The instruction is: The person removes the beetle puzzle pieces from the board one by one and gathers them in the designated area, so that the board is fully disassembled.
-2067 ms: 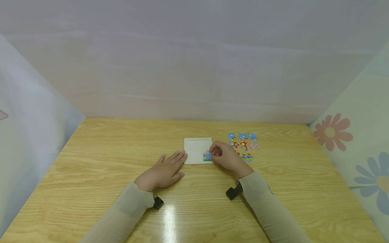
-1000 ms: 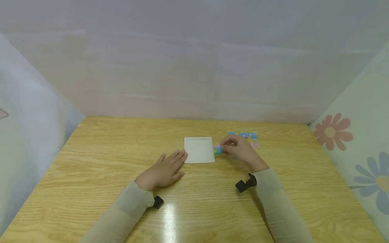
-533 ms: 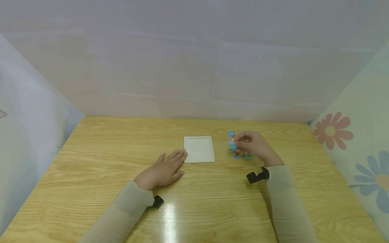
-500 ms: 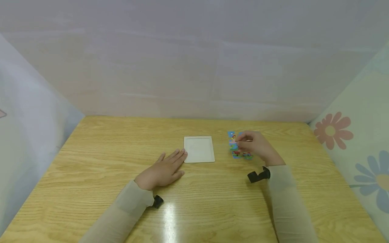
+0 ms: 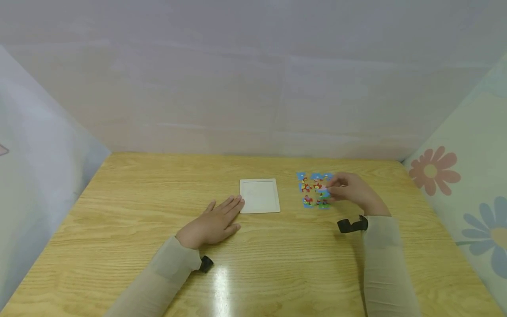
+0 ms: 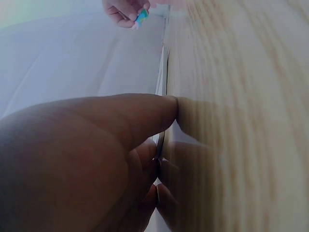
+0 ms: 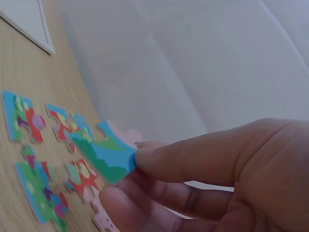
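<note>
Between thumb and fingers, my right hand [image 5: 350,189] pinches a blue, green and pink jigsaw puzzle piece [image 7: 108,152], raised over the right side of several loose puzzle pieces [image 5: 305,187]. In the right wrist view the held piece is tilted and overlaps the red and pink pieces [image 7: 87,176] behind it. My left hand [image 5: 214,223] lies flat on the table, its fingertips at the left edge of a white puzzle tray [image 5: 259,210] with a bare recessed middle. The left wrist view shows its thumb [image 6: 130,113] against the wood.
The wooden table [image 5: 253,273] runs back to a pale cloth wall [image 5: 253,88]. A side panel with printed flowers [image 5: 435,171] stands at the right. Both wrists wear black camera mounts [image 5: 352,225].
My right hand has lifted the puzzle piece from the tray's lower right corner and carried it right, over the loose pieces. The left hand has stayed in place.
</note>
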The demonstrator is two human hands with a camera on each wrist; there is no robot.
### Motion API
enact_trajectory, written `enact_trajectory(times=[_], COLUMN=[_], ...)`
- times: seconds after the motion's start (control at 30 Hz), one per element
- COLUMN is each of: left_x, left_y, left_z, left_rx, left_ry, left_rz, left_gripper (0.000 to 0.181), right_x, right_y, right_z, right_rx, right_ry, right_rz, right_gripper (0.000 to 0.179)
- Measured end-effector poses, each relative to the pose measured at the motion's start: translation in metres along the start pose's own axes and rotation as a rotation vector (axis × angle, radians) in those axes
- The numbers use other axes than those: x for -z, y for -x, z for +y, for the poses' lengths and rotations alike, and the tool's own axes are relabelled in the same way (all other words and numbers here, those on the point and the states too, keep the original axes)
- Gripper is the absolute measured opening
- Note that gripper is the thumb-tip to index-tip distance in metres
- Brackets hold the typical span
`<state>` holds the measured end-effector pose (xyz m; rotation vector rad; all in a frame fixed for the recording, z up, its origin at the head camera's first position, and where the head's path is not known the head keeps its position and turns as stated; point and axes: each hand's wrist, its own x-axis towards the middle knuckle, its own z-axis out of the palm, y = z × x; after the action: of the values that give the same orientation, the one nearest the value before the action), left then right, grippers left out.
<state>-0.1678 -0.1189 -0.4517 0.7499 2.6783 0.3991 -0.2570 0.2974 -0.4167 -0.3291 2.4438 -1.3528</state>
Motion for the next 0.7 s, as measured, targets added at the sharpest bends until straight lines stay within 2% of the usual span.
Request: enact_trajectory(times=[0.3,0.7], left_x=[0.001,0.001], left_y=[0.001,0.001], left_z=[0.002,0.001], left_rx=[-0.008,-0.001], left_ry=[0.006,0.009], left_rz=[0.003,-0.003], left_gripper=[0.067,0.067], right_x=[0.015,0.017], right_y=[0.008,0.006], right_z=[0.008,0.015], right_rx=[-0.113,-0.205], right_ry=[0.073,0.094], right_rz=[-0.001,-0.042], right_gripper=[0.022,0.021])
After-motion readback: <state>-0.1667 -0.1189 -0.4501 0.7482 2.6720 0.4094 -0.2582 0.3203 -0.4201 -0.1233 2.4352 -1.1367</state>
